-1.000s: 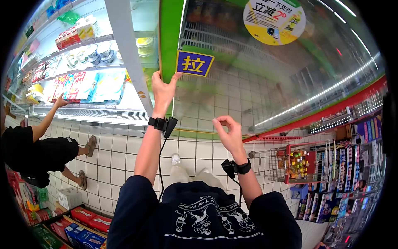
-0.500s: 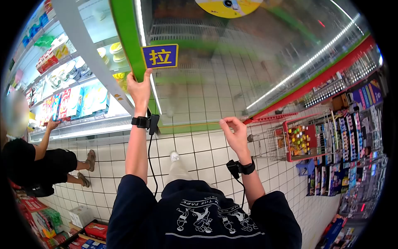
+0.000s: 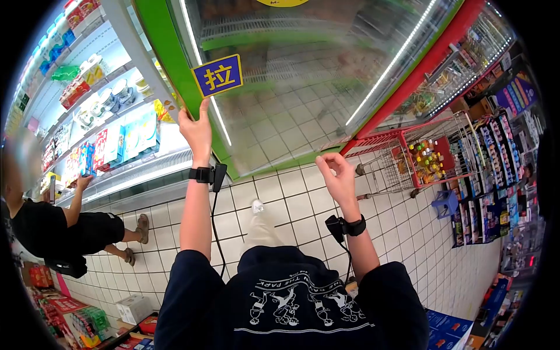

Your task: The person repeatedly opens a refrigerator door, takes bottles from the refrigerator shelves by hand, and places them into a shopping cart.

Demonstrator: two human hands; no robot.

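Note:
A green-framed glass door (image 3: 280, 111) fills the upper middle, with a blue and yellow sign (image 3: 217, 76) on its left side. Just below the sign, my left hand (image 3: 197, 133) grips the green edge of the door, thumb on the glass side. My right hand (image 3: 339, 178) is raised over the tiled floor near the door's lower right corner, its fingers curled and the thumb close to the index finger, with nothing visible between them. Each wrist wears a black strap with a small device and cable.
Lit shelves (image 3: 125, 169) with cartons and tubs stand at the left, where another person (image 3: 44, 227) in black reaches toward them. A shopping cart (image 3: 431, 157) holding bottles is at the right, near a blue stool (image 3: 445, 203) and product racks. A white box (image 3: 135, 308) is lower left.
The door's edge and my left hand have shifted left in view, and the door now sits nearer the shelf frame. More of the red-edged case and the cart shows at right.

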